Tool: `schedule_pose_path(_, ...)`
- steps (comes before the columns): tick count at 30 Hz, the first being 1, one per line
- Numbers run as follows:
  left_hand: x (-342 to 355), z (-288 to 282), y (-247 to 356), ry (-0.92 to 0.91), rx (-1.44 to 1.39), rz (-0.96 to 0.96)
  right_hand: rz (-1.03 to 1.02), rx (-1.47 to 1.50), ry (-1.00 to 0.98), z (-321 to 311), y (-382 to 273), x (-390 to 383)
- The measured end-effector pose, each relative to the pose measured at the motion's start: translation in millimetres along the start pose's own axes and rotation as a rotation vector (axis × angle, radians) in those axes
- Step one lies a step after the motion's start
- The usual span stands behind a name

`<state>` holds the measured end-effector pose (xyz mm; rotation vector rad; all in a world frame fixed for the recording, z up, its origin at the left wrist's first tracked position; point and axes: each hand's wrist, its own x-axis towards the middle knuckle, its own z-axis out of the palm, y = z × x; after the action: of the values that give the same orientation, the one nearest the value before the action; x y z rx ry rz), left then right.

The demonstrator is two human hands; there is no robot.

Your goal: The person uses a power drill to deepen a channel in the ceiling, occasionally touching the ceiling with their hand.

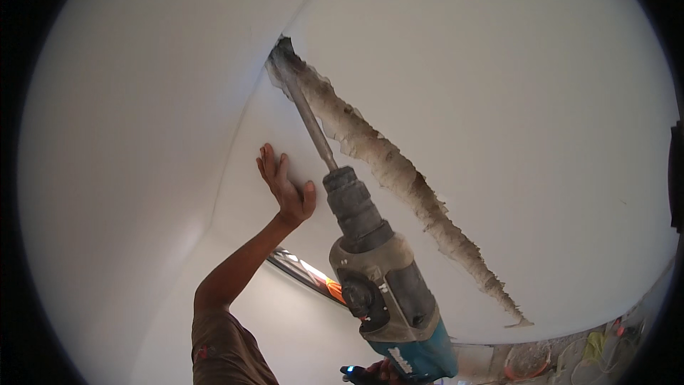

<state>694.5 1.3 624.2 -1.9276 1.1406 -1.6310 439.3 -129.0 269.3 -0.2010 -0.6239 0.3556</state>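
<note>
A teal and grey rotary hammer (385,278), dusty on its body, slants up and to the left from the lower edge. Its long steel chisel bit (311,122) reaches the upper end of a rough channel (399,171) broken through white plaster, near a corner line. Dust blurs the bit's tip. My right hand (383,371) is at the tool's rear, closed round its handle, mostly hidden by the body and the picture's edge. My left hand (287,187) rests against the white plastered surface (513,135), left of the chuck, fingers stretched and thumb apart, holding nothing.
A second white surface (135,114) meets the channelled one along the corner line at left. Behind the tool is a narrow bright opening (306,271) with an orange patch. At lower right lie cluttered items, including a round orange-rimmed thing (527,361) and something yellow-green (594,346).
</note>
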Motion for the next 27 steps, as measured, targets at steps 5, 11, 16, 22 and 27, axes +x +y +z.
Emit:
schedule_pose_path(5,-1,1,0,0.008,-0.006,-0.010,0.032,-0.026,0.031,-25,6,-14)
schedule_pose_path(11,-2,3,0,0.002,0.007,-0.008,0.027,-0.058,0.066,-15,-11,-18)
schedule_pose_path(16,-2,6,-2,0.018,0.016,-0.011,-0.004,-0.083,0.121,-8,-35,-19)
schedule_pose_path(22,-3,5,0,-0.001,0.015,-0.038,-0.025,-0.111,0.193,-4,-54,-22)
schedule_pose_path(27,-1,6,0,0.002,0.009,-0.050,-0.037,-0.154,0.234,-2,-62,-24)
